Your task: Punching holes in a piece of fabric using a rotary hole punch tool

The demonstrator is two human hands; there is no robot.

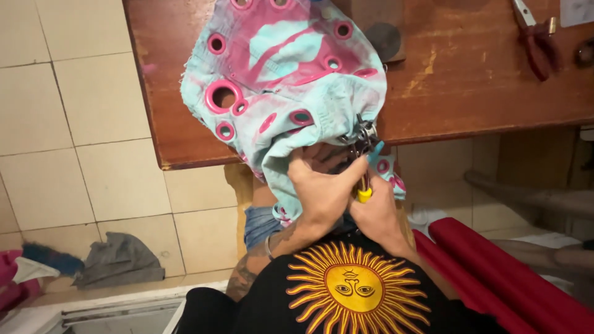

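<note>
- L hand (322, 188): closed on a fold of the garment (284, 80), pinching the cloth taut at the table edge.
- R hand (377, 216): squeezed shut round yellow-handled pliers (364, 162), just beside L hand; pliers tips meet cloth above both hands.
- Step, I judge: crimping or pulling a fitting at the hem; next needs steady squeeze w/ cloth kept tight.
- Garment: teal-pink w/ pink eyelets, spread over wooden table (495, 80) beyond hands.
- Red-handled pliers (537, 38): far right, well apart.
</note>
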